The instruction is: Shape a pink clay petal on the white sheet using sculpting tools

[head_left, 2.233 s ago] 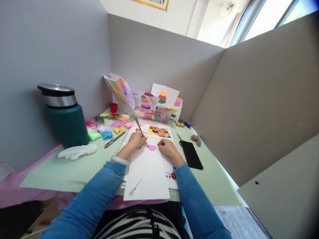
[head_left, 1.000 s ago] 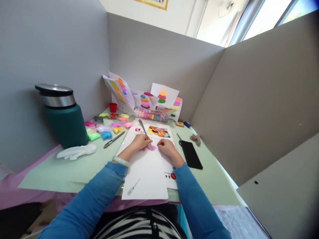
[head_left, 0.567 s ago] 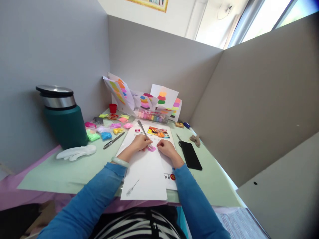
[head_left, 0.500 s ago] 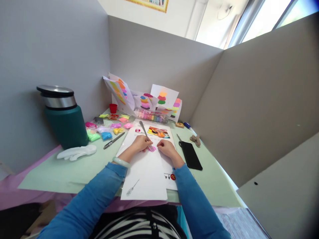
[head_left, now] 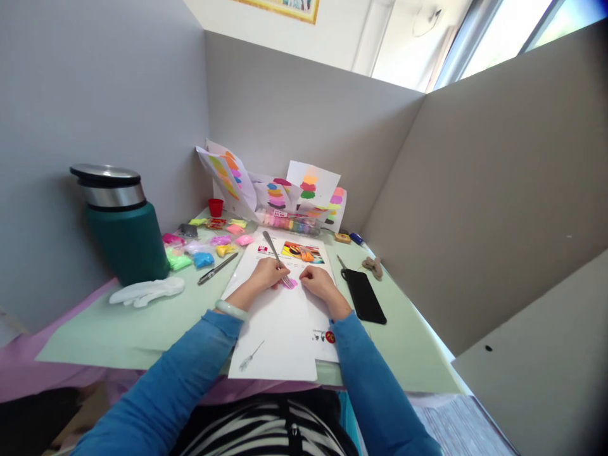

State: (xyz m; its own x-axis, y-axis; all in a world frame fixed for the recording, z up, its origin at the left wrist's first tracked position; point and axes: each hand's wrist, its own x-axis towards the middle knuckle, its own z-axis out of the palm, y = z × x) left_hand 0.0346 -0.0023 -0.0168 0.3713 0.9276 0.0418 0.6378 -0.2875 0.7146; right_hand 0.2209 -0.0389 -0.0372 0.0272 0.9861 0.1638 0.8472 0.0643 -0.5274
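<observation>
Left hand (head_left: 266,273) gripping fork (head_left: 277,256), tines on pink clay (head_left: 289,283). Right hand (head_left: 317,282) curled, pinning paper (head_left: 280,316). Best pressed lightly, evenly.

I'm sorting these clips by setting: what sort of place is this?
Probably a partitioned craft desk: grey divider panels wall in the table, small coloured clay packets lie about, and sheets with colour blobs lean at the back.

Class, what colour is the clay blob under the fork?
Pink, clearest in the head view.
</observation>
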